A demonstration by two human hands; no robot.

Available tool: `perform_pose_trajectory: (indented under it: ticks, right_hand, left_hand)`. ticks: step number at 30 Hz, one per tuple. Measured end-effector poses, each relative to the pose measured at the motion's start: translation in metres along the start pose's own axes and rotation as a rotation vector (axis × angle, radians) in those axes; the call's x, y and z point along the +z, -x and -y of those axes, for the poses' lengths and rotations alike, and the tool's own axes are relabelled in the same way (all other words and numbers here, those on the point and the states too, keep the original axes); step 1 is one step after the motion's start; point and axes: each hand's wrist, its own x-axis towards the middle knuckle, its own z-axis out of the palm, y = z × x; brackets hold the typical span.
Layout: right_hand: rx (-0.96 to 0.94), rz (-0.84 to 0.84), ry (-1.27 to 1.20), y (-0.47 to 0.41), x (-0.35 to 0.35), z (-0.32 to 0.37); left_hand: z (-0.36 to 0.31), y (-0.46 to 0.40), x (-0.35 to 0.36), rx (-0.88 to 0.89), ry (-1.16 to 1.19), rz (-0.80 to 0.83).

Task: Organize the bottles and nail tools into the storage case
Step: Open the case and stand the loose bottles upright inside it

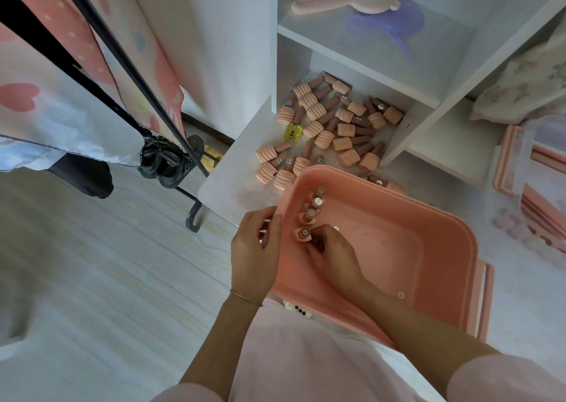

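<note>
Hands at the near-left corner of the pink storage case (pixel 435 248)

Left hand (pixel 255 254) grips the case's left rim, fingers curled over the edge; right hand (pixel 332 256) reaches inside with fingers curled down around a bottle (pixel 303 234) at the end of a short row of bottles (pixel 315 205) standing along the left wall, though the exact pinch is hidden under the fingers. The case sits on the person's lap, tilted, most of its floor bare. Just beyond its far rim a heap of loose pink bottles (pixel 337 125) lies scattered on the white shelf unit (pixel 361 61), with a small yellow item (pixel 293 132) among them. A pink hairbrush (pixel 343 1) lies on the upper shelf, and a clear lid with pink handle (pixel 510 159) stands to the right
</note>
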Motion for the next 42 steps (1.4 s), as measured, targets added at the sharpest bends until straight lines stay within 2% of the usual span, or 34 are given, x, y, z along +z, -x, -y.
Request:
perform_pose_trajectory:
  ticks: [6, 19, 38, 42]
  right_hand:
    - [0.026, -0.037, 0.072, -0.003, 0.004, 0.004]
    - [0.045, -0.077, 0.063, -0.003, 0.003, 0.007]
    - [0.073, -0.027, -0.065, -0.002, -0.003, 0.008]
    - [0.092, 0.036, -0.100, 0.001, -0.018, 0.007]
  left_hand:
    - [0.001, 0.000, 0.000, 0.000, -0.020, 0.002]
    - [0.001, 0.000, 0.001, 0.008, -0.031, -0.008]
    - [-0.002, 0.000, 0.000, 0.014, -0.033, -0.009]
    - [-0.003, 0.000, -0.001, 0.018, -0.036, -0.001]
